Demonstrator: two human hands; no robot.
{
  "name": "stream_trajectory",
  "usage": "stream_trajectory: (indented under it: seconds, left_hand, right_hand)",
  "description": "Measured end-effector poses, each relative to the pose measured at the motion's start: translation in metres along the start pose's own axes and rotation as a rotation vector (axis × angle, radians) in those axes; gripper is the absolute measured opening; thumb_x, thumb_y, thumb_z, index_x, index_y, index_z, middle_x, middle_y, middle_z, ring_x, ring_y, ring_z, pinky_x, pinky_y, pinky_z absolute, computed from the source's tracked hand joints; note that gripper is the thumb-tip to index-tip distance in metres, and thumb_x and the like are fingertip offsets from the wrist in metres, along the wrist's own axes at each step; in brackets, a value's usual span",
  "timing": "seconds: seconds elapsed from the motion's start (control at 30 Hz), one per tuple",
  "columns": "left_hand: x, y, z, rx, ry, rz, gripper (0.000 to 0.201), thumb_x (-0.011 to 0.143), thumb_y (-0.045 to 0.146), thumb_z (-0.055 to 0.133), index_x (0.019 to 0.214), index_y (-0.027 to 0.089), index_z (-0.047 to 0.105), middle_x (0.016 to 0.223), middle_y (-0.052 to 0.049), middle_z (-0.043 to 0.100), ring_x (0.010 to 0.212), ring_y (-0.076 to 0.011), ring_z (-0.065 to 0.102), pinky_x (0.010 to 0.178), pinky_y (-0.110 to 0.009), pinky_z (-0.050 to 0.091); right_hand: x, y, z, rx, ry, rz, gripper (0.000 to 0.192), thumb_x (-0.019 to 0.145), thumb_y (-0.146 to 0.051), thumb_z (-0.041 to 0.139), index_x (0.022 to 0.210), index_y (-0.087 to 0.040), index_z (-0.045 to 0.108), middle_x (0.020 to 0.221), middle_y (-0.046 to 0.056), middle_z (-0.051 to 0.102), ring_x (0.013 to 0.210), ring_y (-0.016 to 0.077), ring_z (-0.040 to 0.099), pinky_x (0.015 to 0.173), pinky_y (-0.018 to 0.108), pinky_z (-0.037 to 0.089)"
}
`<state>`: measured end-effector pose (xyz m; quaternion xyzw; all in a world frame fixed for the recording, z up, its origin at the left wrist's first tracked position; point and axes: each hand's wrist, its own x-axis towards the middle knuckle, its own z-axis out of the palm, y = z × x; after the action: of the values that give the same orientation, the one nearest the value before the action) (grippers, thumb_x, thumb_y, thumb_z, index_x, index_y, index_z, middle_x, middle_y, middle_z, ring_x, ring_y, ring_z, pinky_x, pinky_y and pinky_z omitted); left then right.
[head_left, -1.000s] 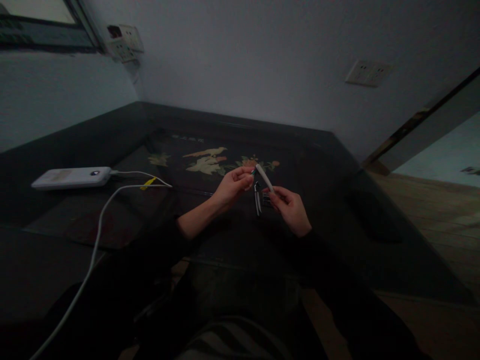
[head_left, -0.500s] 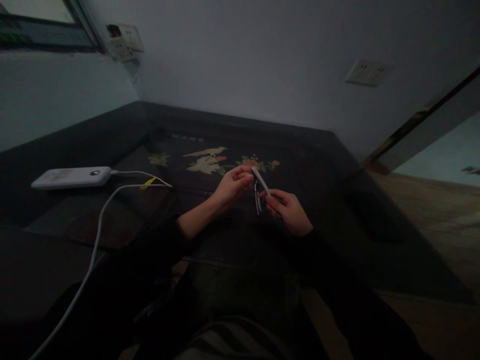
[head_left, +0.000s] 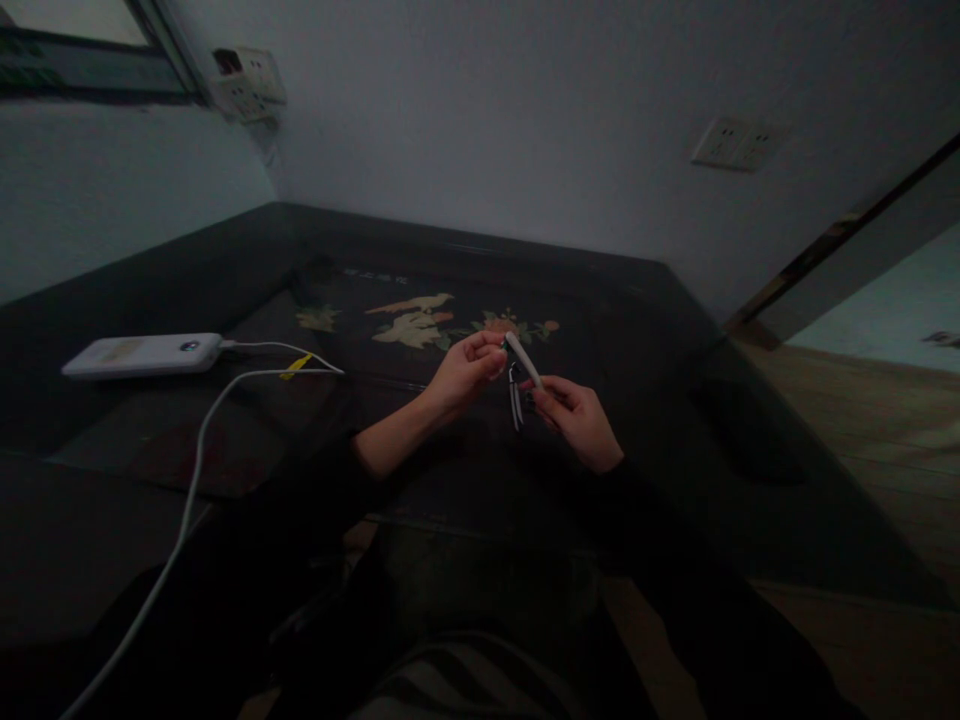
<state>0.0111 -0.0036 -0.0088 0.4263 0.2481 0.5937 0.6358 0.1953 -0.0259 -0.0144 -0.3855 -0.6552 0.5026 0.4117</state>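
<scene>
My left hand (head_left: 466, 372) is closed in a pinch at the upper end of a pale curved strap (head_left: 523, 359). Around the strap's lower end are the fingers of my right hand (head_left: 576, 418), also closed. Slim shiny metal pieces (head_left: 516, 398) on a small ring dangle between the two hands; they look like keys or a small clipper, but the dim light hides their exact kind. Both hands are above the dark tabletop (head_left: 480, 470), near its painted bird and flowers.
A white power bank-like device (head_left: 142, 357) lies on the left of the table. Its white cable (head_left: 196, 470) with a yellow tag (head_left: 296, 367) runs toward me. A dark flat object (head_left: 750, 430) lies at right. Wall sockets (head_left: 739, 145) are behind.
My right hand has shifted very slightly, and the strap looks a little more bowed. Otherwise the scene stays the same.
</scene>
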Motion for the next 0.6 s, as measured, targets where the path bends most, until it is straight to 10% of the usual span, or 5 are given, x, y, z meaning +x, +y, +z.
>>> stream_trajectory:
  seconds: [0.27, 0.6]
  left_hand:
    - [0.0007, -0.0005, 0.0006, -0.044, 0.011, 0.009, 0.048, 0.053, 0.036, 0.089, 0.087, 0.014, 0.062, 0.061, 0.006, 0.056, 0.055, -0.0041, 0.048, 0.055, -0.019, 0.037]
    - [0.0007, -0.0014, -0.0009, 0.006, -0.005, 0.011, 0.052, 0.052, 0.042, 0.088, 0.085, 0.014, 0.060, 0.054, 0.008, 0.053, 0.046, -0.0027, 0.040, 0.050, -0.018, 0.031]
  right_hand:
    - [-0.0044, -0.0083, 0.0030, 0.192, -0.167, 0.064, 0.039, 0.079, -0.048, 0.067, 0.095, -0.012, 0.066, 0.053, -0.007, 0.037, 0.043, 0.0046, 0.026, 0.042, 0.022, 0.017]
    - [0.0024, -0.0008, -0.0006, -0.037, 0.063, -0.006, 0.043, 0.079, -0.051, 0.065, 0.097, -0.012, 0.070, 0.056, -0.004, 0.043, 0.049, 0.0075, 0.034, 0.044, 0.022, 0.022]
